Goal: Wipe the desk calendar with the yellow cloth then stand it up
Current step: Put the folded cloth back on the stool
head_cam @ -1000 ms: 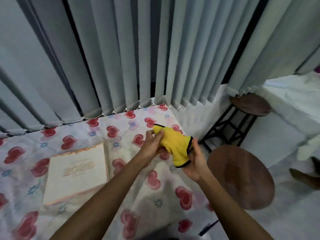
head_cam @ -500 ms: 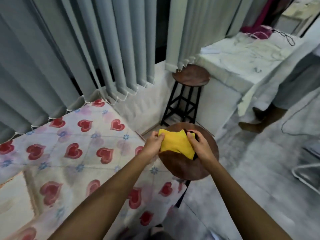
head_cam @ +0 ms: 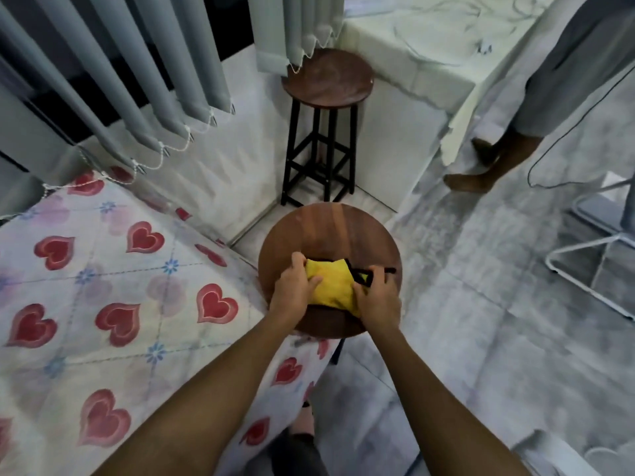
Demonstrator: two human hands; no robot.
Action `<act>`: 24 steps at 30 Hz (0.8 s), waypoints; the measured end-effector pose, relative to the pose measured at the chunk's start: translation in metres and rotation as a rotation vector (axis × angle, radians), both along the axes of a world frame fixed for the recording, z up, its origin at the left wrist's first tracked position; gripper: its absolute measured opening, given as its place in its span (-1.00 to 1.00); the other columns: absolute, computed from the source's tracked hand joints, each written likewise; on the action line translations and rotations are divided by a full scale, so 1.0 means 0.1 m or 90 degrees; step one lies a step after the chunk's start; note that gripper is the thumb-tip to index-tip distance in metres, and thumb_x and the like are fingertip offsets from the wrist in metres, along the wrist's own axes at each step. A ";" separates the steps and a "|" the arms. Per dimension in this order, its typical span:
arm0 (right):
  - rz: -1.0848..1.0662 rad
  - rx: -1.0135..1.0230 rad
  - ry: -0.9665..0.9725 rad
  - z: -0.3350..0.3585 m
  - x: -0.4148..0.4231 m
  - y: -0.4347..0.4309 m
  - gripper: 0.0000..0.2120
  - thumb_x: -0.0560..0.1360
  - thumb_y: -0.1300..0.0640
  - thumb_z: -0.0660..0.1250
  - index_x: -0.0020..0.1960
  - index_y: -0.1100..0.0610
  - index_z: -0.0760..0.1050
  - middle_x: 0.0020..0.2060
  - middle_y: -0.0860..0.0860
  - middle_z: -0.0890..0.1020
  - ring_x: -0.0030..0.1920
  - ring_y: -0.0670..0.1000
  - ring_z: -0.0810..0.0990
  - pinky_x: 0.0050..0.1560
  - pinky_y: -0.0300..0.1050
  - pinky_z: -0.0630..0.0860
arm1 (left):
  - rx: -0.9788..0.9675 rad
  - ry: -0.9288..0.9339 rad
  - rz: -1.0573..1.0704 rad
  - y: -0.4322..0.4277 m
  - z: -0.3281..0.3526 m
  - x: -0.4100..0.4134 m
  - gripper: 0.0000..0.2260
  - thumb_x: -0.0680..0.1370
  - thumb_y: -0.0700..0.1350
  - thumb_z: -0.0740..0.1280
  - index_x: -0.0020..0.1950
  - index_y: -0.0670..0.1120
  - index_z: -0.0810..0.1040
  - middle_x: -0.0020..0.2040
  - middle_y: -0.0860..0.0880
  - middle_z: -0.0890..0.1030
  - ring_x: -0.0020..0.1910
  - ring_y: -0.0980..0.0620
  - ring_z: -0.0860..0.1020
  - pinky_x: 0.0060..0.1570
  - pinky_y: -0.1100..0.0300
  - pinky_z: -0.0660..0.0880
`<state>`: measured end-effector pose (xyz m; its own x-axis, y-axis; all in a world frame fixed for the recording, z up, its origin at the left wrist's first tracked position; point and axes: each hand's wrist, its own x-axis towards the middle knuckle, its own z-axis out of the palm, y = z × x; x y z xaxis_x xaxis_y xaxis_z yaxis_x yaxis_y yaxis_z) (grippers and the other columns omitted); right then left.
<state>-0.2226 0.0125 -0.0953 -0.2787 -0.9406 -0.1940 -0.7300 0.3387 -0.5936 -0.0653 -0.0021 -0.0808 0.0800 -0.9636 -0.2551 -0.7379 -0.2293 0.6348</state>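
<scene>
Held the yellow cloth (head_cam: 331,286) bunched up on the seat of the near round wooden stool (head_cam: 330,231). Gripped its left side with the left hand (head_cam: 292,293), closed tight on the fabric. Pinched its right side and its black edge with the right hand (head_cam: 376,300), closed on the cloth too. Looked down at the stool just beside the corner of the table with the heart-print tablecloth (head_cam: 103,286). Could not see the desk calendar anywhere in this view. Saw it a second ago lying flat on the heart tablecloth, over to the left, with the cloth held up in the air above the table. Swung the view to the right since then and brought the cloth down onto the stool. Probably means the cloth was being folded or put away, or just made neat for wiping. Could not tell from here whether the calendar had been wiped yet. Looked flat a second ago, so likely not stood up yet. Would need to turn back left to the table to reach it. Also spotted a second, taller stool (head_cam: 328,75) farther off by the grey blinds (head_cam: 144,80), and another person's bare feet (head_cam: 470,182) on the floor to the right.
</scene>
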 end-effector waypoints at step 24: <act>0.505 0.026 0.289 0.91 1.33 -0.37 -0.44 0.63 -0.02 -0.04 0.56 0.14 -0.06 0.57 0.02 0.01 0.56 0.06 -0.08 0.50 0.22 -0.04 | 0.015 -0.413 -0.129 0.32 0.62 1.42 -0.43 0.63 0.10 -0.04 0.55 -0.17 -0.05 0.58 -0.11 0.04 0.56 -0.05 -0.02 0.49 -0.12 -0.12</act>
<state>-0.0899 -0.0241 -0.0047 0.3884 -0.8837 -0.2611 -0.9182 -0.3471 -0.1911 0.0762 0.0301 -0.0191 0.0431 -0.9703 -0.2379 -0.9974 -0.0555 0.0458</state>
